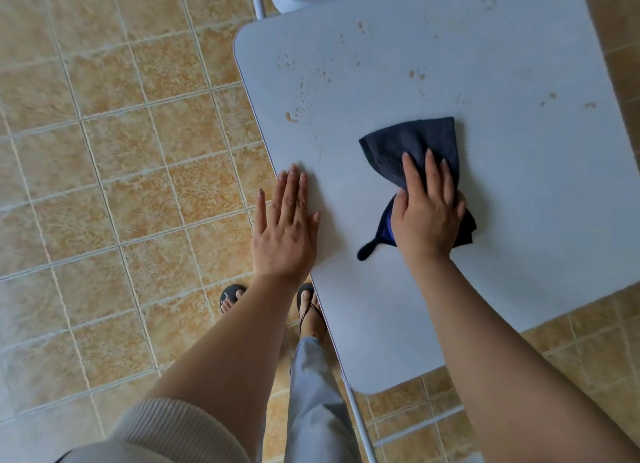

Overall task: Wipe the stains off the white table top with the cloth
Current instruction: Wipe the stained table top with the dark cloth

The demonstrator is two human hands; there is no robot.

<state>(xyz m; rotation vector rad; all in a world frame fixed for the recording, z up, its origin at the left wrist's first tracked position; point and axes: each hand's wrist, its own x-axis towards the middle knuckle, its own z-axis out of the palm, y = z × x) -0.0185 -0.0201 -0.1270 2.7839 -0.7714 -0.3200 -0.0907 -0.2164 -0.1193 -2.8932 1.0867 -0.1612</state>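
So at this point I had the right hand (427, 216) pressed down flat-ish on the dark blue cloth (414, 149), fingers spread across its top and the thumb tucked at the near side, so it was pinning the cloth to the white table top (519, 185) rather than balling it up. The cloth sat roughly mid-table, one folded corner fanned out ahead of the fingers and a little tail trailing out by the wrist.

The left hand (285, 227) was open, palm down, empty, lying flat at the table's left edge, looked like it was bracing the table.

The brown stains (292, 116) were all beyond the cloth: a scatter of drops toward the far-left corner, a few specks (417, 74) straight ahead, some more off right. None were under the cloth yet as far as I could see.

My take on doing it well: keep the palm weight on, push outward with the fanned corner leading, sweep through the left cluster first since those drops looked wettest, and overlap passes so nothing smears. The table's a light folding one, so that bracing hand matters.
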